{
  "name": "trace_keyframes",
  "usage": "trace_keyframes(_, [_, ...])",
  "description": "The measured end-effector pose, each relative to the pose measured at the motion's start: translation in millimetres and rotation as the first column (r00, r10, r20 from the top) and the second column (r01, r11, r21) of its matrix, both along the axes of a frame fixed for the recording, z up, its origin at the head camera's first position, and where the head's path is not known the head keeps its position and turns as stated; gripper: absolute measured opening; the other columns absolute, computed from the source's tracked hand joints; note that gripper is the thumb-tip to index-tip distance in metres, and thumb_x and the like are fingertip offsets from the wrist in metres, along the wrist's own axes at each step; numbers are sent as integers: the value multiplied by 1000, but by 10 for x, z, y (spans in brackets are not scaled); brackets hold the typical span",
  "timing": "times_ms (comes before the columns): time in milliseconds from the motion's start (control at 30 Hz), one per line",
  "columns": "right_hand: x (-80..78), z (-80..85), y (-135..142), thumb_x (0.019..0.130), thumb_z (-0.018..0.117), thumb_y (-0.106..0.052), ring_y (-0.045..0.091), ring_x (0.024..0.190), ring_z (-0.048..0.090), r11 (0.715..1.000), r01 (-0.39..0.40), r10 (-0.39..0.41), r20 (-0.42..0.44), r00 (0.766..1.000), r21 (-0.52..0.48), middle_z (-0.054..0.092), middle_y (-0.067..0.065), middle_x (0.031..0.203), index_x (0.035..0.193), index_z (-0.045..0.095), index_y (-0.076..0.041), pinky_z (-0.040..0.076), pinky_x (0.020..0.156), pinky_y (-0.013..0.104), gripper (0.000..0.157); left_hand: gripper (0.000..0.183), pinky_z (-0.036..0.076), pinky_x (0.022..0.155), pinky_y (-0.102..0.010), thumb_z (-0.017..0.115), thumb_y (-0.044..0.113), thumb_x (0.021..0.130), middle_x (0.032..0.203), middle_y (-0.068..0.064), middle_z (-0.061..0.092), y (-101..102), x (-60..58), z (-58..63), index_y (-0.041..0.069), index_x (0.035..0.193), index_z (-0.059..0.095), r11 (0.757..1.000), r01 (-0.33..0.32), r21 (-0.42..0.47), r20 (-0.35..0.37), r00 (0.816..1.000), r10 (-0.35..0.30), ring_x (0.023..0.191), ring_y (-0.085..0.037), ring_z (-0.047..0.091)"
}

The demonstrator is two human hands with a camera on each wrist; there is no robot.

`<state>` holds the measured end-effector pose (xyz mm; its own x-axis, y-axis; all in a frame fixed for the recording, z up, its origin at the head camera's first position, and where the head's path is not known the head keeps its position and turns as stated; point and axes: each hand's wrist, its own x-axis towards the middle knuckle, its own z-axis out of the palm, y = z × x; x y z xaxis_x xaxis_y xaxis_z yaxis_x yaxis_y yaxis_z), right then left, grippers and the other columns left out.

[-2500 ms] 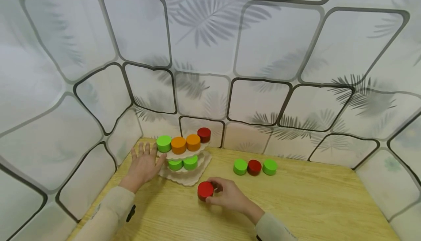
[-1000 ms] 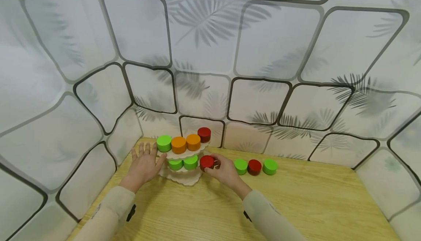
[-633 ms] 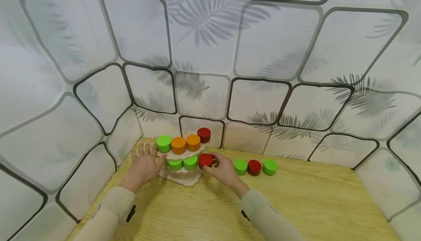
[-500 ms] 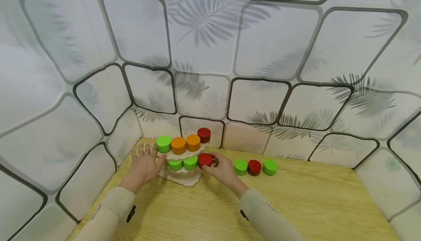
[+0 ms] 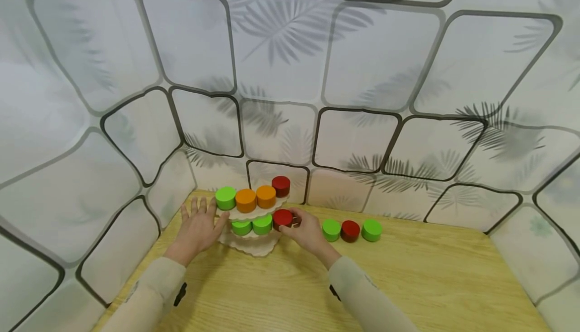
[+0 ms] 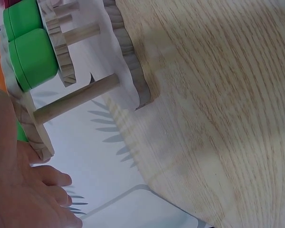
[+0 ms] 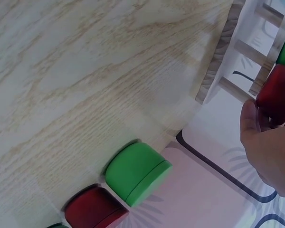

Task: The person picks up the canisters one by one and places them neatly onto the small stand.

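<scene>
A wooden tiered stand (image 5: 256,246) with scalloped edges stands at the back left. My right hand (image 5: 310,234) pinches a round red tin (image 5: 283,216) at the right end of the middle tier. That tin sits beside a green tin (image 5: 262,224), seemingly over the tier; in the right wrist view the thumb (image 7: 249,118) lies against its side. My left hand (image 5: 198,228) has its fingers spread at the left edge of the upper tier, next to a green tin (image 5: 225,198). Orange tins (image 5: 246,200) and a red tin (image 5: 281,186) also rest up there.
Right of the stand, a green tin (image 5: 331,229), a red tin (image 5: 350,230) and another green tin (image 5: 371,230) line up on the wooden table (image 5: 430,271). Patterned cloth walls (image 5: 358,140) close in the back and sides.
My right hand has carried the red tin from above the front of the table up and back to the middle tier, then slightly left toward the green tin. The left hand stays put.
</scene>
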<state>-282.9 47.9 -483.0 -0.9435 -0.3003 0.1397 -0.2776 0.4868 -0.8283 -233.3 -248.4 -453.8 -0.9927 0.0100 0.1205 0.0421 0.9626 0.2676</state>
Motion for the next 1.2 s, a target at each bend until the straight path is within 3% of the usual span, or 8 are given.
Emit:
trace_keyframes(267, [-1, 29, -17, 89, 82, -21, 23, 98, 67, 1000, -8, 8, 13, 1000, 19, 75, 12, 120, 138, 66, -3, 58, 89, 36, 54, 76, 9, 119, -83, 34, 49, 114, 162, -44, 28, -21, -3, -11, -11, 159, 33, 1000, 5, 5, 2, 1000, -5, 154, -64, 15])
trace_keyframes(633, [-40, 1, -94, 90, 82, -21, 26, 104, 68, 999, 17, -15, 43, 999, -45, 74, 17, 124, 142, 63, -2, 60, 93, 41, 58, 76, 8, 119, -83, 34, 50, 114, 162, -43, 27, -12, -8, 0, -10, 160, 32, 1000, 4, 13, 14, 1000, -4, 155, -64, 14])
trace_keyframes(867, [-70, 8, -132, 91, 81, -23, 23, 104, 67, 996, 48, -41, 86, 995, -80, 74, 13, 125, 142, 65, -7, 59, 92, 38, 55, 77, 9, 120, -82, 33, 51, 114, 162, -43, 27, -23, -28, -17, -10, 160, 32, 1000, 5, 9, 8, 1000, -5, 155, -64, 14])
trace_keyframes(1200, [-93, 15, -183, 90, 83, -21, 27, 110, 68, 989, 78, -62, 124, 990, -123, 73, 14, 127, 143, 64, -6, 61, 91, 37, 58, 76, 6, 120, -83, 33, 50, 114, 163, -44, 24, -25, -31, -21, -10, 161, 30, 1000, 4, 24, 13, 1000, -5, 155, -64, 12])
